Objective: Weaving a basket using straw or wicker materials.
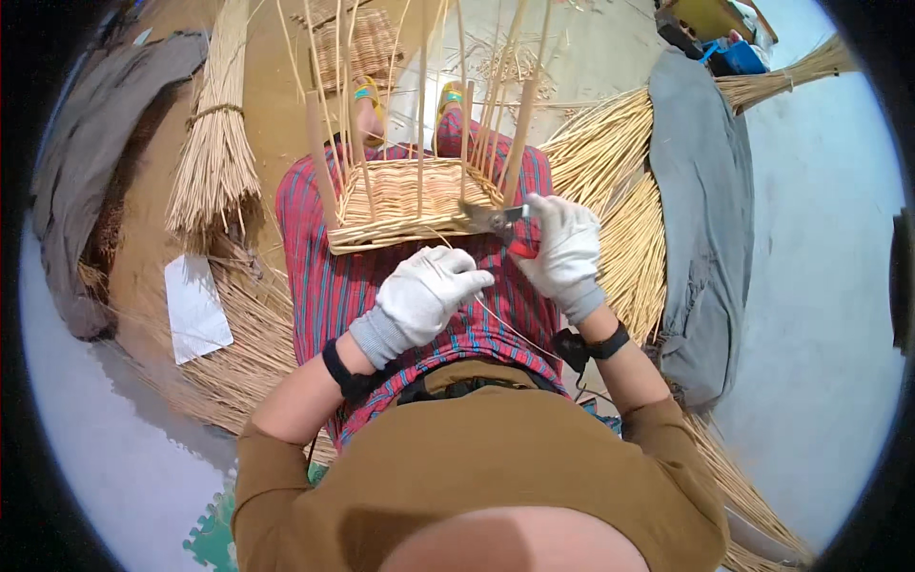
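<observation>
A partly woven wicker basket (396, 191) rests across my lap, with tall upright stakes rising round its rim. My right hand (569, 250), in a white knit glove, grips red-handled pruning shears (500, 219); their blades lie by the basket's near right corner. Just below the near edge, my left hand (429, 291), gloved too, pinches a thin wicker strand (515, 331). That strand runs from the basket's near edge past the left fingers and trails toward my right wrist.
A tied willow bundle (217, 133) and a white sheet (197, 310) lie at left. More loose rods (620, 229) spread at right beside a grey cloth (703, 229). Beyond my feet are a woven piece (367, 48) and scattered offcuts (510, 67). A blue container (743, 57) stands far right.
</observation>
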`<state>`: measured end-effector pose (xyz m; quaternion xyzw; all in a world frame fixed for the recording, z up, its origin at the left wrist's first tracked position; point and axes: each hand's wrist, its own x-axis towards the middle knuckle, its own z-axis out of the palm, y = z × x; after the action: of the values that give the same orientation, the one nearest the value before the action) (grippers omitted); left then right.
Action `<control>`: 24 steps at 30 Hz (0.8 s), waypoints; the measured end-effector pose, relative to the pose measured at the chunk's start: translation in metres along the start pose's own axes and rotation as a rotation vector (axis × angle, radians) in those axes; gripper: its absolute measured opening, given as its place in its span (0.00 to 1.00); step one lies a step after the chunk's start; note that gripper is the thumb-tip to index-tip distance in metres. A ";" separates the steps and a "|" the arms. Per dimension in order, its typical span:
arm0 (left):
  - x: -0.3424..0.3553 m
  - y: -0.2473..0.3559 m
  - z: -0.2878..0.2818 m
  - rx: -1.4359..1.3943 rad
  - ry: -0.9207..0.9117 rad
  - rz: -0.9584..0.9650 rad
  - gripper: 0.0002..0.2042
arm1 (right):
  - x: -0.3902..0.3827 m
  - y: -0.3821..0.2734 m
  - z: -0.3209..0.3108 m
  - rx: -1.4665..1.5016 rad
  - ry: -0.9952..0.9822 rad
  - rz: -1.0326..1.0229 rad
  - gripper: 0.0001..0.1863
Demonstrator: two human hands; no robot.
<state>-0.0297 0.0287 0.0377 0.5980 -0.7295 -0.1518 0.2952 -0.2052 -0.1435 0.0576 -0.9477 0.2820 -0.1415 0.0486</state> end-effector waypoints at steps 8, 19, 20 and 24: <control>-0.006 0.013 -0.019 -0.053 0.167 -0.084 0.16 | -0.002 -0.017 0.036 0.007 0.104 -0.203 0.39; 0.047 0.027 -0.064 -0.157 0.062 -0.047 0.32 | -0.047 0.005 -0.017 1.604 -0.696 0.889 0.24; 0.058 0.022 -0.063 -0.316 0.087 -0.233 0.28 | -0.050 0.004 -0.019 1.899 -0.762 1.044 0.24; 0.145 -0.016 -0.043 -0.444 0.433 -0.297 0.33 | -0.043 -0.009 -0.012 2.430 -0.864 0.962 0.29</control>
<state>-0.0068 -0.1090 0.0985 0.6373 -0.5039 -0.2178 0.5409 -0.2382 -0.1125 0.0603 -0.0879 0.2417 0.0369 0.9656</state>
